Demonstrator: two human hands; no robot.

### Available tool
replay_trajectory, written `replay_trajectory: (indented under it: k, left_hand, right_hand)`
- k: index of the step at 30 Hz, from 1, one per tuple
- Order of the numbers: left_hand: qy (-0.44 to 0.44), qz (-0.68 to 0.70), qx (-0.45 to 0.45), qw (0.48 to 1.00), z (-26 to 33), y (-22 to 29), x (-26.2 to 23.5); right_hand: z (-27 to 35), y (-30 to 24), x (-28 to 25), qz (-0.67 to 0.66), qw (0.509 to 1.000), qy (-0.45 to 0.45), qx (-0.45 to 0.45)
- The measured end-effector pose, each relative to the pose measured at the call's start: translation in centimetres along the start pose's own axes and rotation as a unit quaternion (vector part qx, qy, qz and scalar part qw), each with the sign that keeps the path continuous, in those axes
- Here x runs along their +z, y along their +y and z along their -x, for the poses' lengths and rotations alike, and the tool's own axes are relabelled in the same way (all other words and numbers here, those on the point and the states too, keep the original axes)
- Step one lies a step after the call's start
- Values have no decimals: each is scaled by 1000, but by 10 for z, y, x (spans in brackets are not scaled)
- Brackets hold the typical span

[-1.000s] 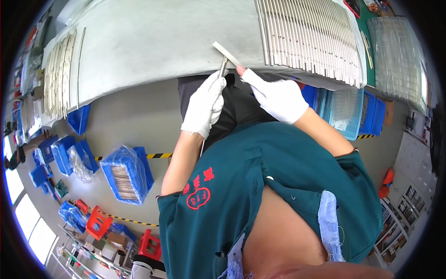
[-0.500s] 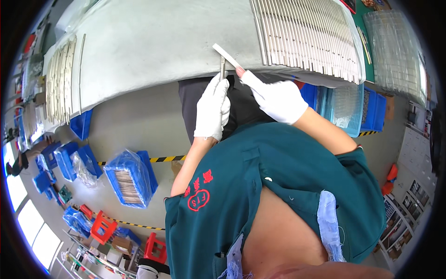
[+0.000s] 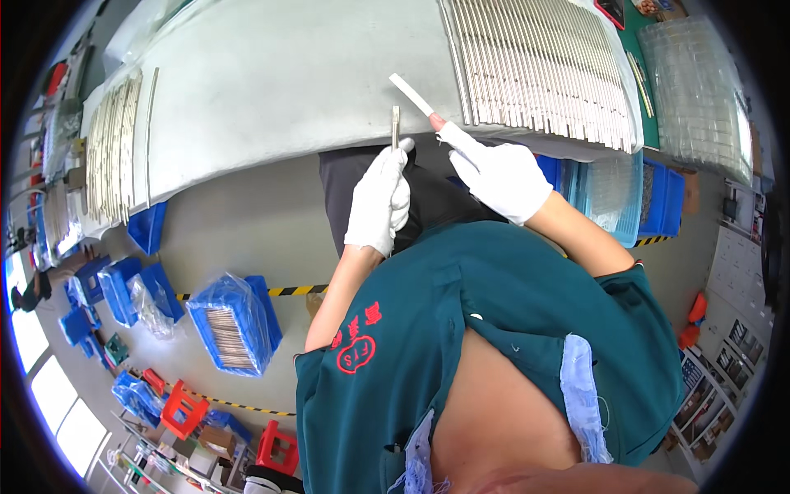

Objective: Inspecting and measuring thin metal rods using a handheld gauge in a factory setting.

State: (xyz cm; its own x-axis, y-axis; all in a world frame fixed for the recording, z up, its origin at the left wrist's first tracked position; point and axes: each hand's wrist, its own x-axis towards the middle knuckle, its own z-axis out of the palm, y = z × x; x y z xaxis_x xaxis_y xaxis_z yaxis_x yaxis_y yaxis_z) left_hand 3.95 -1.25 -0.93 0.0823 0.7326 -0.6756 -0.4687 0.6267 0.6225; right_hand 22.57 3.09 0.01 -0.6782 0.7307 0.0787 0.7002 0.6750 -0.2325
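My gloved left hand (image 3: pixel 378 202) is closed around a slim metal bar (image 3: pixel 396 125), whose end points up from the fist at the table's near edge. Between the fingers of my gloved right hand (image 3: pixel 506 177) is a narrow white strip (image 3: pixel 411 95), slanting up to the left. A fingertip of that hand shows bare through the glove. Strip and bar are apart, with a small gap between them. Most of the bar is hidden by the left glove and what lies below it.
The table has a pale grey cover (image 3: pixel 313 74). Long metal rods (image 3: pixel 535 66) lie in a row at its right, and another group (image 3: pixel 113 148) at its left with one separate rod (image 3: pixel 151 136). Blue crates (image 3: pixel 234 325) stand on the floor, others (image 3: pixel 658 198) beneath the table's right end.
My right hand has moved slightly right and down, taking the white strip away from the bar. The left hand with the bar has dropped a little toward me.
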Motion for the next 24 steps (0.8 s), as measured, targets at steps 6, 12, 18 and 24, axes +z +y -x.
replay_trajectory:
  k: [6,12,18,24]
  left_hand:
    - [-27,52,-8,998,-4,-7,-4]
    - [-14,44,5,999,-2,-8,2]
    - [-2,51,5,999,-2,-10,1]
    - [-22,54,2,998,-3,-9,2]
  right_hand:
    - [-17,-10,-23,-4,996,-83,18]
    - [-13,-13,0,6,999,-38,17]
    - [-6,-18,-8,-6,992,-120,37]
    - [-22,-9,12,-56,997,-27,48]
